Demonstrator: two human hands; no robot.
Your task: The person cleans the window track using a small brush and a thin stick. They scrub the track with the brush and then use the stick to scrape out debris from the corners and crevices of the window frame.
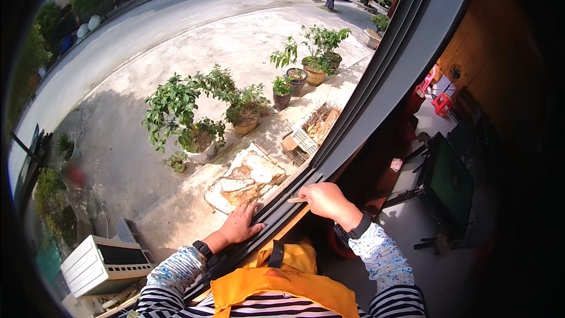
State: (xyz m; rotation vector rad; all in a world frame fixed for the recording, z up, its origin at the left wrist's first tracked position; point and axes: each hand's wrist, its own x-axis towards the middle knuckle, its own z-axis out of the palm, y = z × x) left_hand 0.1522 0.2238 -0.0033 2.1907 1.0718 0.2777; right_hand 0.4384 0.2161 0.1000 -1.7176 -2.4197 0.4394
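Note:
My right hand (324, 203) is closed on a thin, light-coloured flat stick (297, 200), whose tip points left over the dark metal window track (282, 214). What the stick is made of I cannot tell. My left hand (240, 225) rests on the outer edge of the same track, fingers apart, with nothing held in it. Both wrists carry black bands, and patterned sleeve covers lie over the forearms. Up and to the right of my hands runs the grey sliding window frame (388, 75).
Outside stand potted plants (201, 150), a rough stone slab (247, 176), a crate of wood scraps (306, 141) and a white-cased unit (106, 265). Indoors, on the right, are a dark-topped table (448, 185) and a red plastic stool (442, 104).

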